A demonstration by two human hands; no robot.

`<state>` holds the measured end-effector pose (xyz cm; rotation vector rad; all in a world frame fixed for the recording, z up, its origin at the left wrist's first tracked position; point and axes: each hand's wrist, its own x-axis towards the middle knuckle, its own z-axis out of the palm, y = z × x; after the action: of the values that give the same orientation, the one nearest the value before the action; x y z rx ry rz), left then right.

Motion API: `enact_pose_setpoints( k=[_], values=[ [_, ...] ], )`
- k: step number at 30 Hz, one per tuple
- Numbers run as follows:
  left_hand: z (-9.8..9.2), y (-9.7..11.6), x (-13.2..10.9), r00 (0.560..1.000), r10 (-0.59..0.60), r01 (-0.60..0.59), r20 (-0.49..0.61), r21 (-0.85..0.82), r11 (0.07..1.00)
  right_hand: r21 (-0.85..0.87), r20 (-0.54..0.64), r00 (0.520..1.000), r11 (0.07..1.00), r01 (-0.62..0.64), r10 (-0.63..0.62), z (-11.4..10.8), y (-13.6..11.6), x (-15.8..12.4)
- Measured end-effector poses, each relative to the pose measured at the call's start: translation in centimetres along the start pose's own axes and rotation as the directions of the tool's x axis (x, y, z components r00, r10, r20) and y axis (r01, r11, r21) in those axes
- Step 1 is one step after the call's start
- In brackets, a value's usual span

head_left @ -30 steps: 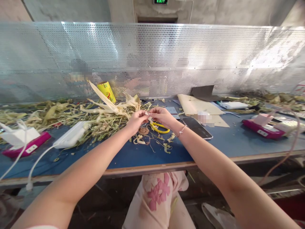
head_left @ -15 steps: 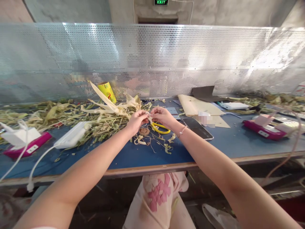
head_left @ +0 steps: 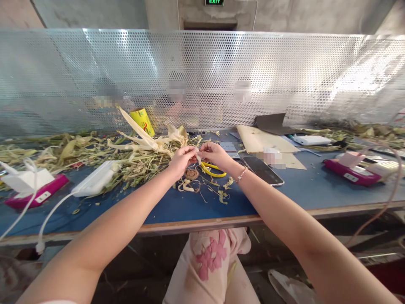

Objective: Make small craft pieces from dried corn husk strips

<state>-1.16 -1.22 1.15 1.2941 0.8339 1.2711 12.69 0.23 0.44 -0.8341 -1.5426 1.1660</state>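
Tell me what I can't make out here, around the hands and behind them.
Head view: pale piece, too small to identify, partly covered by the left hand and right hand.
Head view: yellow loop handle, its far end hidden behind the hands.
Head view: people, blurred, veiled by the perforated metal screen.
Head view: EXIT sign, top cut off by the picture's upper edge.

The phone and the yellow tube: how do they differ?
The phone is a flat slab with a dark face; the yellow tube is round-sided, with red markings. The phone lies flat, while the yellow tube sticks up, slanting in the picture. The phone is near the right hand; the yellow tube is farther back, by the perforated panel. Neither is being held.
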Motion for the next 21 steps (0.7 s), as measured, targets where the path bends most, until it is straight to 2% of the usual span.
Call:
enact_pose_setpoints(
  k=[7,14,21],
  values=[
    [0.04,0.02,-0.03,1.0,0.012,-0.012,-0.006,0.007,1.0,0.031,0.048,0.998,0.999,-0.031,0.03,-0.21,0.27,0.25],
    [0.07,-0.01,0.09,1.0,-0.02,0.021,-0.01,0.036,0.999,-0.102,-0.019,1.0,0.995,-0.009,0.007,-0.31,0.11,0.09],
    [-0.29,-0.27,0.27,0.999,-0.03,0.028,0.033,0.058,0.998,-0.065,-0.031,0.999,0.998,-0.009,0.007,-0.45,0.34,0.34]
  ],
)
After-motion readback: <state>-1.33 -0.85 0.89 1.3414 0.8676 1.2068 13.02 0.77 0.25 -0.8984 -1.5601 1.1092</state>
